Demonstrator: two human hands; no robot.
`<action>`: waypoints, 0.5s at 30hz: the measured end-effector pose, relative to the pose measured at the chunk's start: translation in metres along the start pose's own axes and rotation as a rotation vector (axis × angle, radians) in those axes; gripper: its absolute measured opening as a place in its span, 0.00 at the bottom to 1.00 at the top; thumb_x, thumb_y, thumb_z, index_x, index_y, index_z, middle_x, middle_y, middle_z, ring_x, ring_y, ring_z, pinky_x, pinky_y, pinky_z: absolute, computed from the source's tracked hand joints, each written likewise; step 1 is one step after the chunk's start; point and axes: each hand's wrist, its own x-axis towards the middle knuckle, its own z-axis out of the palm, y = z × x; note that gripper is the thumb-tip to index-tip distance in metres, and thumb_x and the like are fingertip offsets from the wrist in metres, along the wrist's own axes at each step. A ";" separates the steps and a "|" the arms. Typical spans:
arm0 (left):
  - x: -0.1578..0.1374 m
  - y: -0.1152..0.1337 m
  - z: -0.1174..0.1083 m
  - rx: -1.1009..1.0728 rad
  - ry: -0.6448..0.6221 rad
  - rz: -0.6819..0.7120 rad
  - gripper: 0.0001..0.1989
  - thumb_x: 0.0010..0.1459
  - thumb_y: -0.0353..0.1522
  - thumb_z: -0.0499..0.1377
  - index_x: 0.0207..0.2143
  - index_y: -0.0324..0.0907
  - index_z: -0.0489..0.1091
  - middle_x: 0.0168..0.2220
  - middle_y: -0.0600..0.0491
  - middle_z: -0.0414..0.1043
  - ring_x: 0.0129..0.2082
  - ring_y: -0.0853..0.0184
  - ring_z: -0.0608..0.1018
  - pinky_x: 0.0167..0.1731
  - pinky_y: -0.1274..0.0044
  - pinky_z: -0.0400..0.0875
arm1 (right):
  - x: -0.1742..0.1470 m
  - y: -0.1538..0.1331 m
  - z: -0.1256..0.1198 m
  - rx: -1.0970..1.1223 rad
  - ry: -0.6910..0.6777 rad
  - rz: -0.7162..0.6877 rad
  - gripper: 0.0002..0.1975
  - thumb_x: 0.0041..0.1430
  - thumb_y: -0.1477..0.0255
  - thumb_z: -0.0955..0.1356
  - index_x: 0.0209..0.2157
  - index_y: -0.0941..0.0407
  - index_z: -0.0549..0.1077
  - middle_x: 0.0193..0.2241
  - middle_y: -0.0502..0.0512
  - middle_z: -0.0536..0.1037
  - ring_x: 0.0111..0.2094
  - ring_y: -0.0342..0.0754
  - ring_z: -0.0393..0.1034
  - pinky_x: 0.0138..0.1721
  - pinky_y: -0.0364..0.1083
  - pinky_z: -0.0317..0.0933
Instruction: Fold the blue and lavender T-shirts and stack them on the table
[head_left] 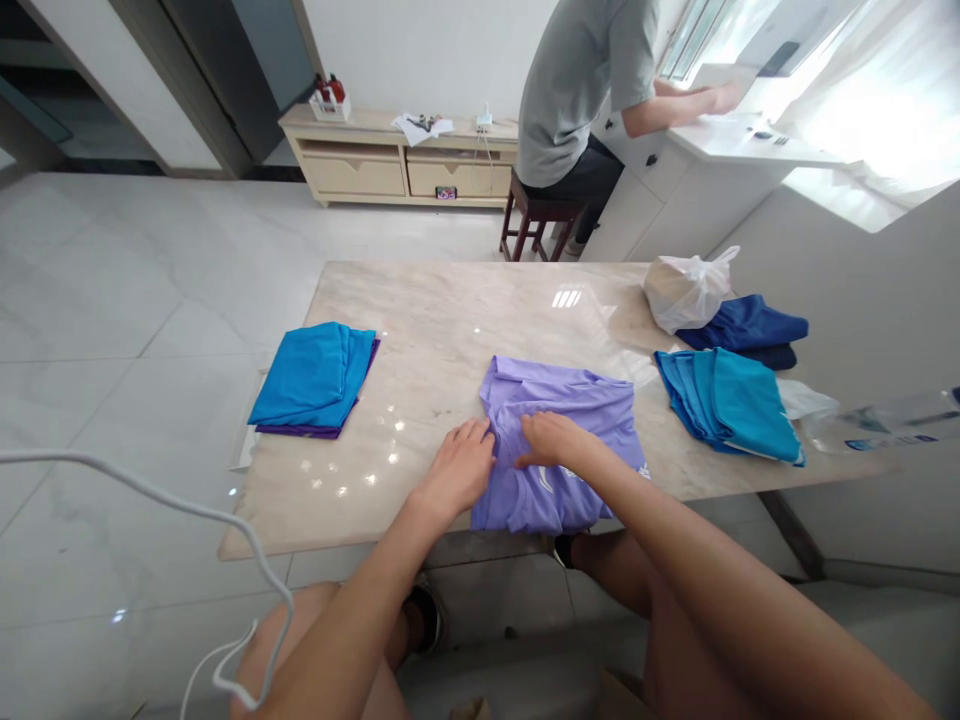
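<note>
A light purple shirt (592, 405) with white print lies partly folded near the front edge of the table, its lower part wrinkled. My left hand (461, 465) rests at the shirt's left edge, palm down with fingers stretched toward the cloth. My right hand (553, 440) lies on top of the shirt near its middle, fingers extended and thumb apart. Neither hand visibly grips the fabric. Part of the print is hidden under my right forearm.
Folded blue and purple clothes (307, 375) lie on the marble-look table (420, 300) at left. At right are folded teal clothes (739, 400), dark blue cloth (750, 325), a white plastic bag (690, 290) and a plastic bottle (885, 420). A person (577, 100) sits beyond.
</note>
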 end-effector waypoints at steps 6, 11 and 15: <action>0.006 -0.021 -0.010 0.018 0.207 -0.109 0.20 0.75 0.32 0.53 0.65 0.42 0.73 0.72 0.40 0.68 0.70 0.50 0.70 0.71 0.56 0.63 | 0.003 -0.014 0.008 -0.015 -0.019 -0.061 0.10 0.67 0.75 0.73 0.48 0.60 0.84 0.48 0.68 0.86 0.53 0.60 0.82 0.55 0.49 0.72; 0.008 -0.029 -0.020 -0.130 0.180 0.110 0.30 0.71 0.24 0.50 0.71 0.49 0.67 0.71 0.47 0.70 0.69 0.57 0.71 0.68 0.63 0.66 | 0.005 -0.009 -0.012 0.236 0.044 -0.224 0.03 0.65 0.78 0.74 0.39 0.57 0.81 0.41 0.61 0.86 0.45 0.55 0.81 0.47 0.46 0.68; 0.006 -0.027 -0.026 -0.206 0.092 0.106 0.29 0.66 0.26 0.58 0.68 0.46 0.70 0.59 0.44 0.79 0.61 0.53 0.78 0.65 0.63 0.70 | 0.001 0.006 -0.029 0.506 0.073 -0.296 0.02 0.65 0.76 0.73 0.36 0.56 0.79 0.32 0.53 0.83 0.35 0.49 0.76 0.39 0.44 0.63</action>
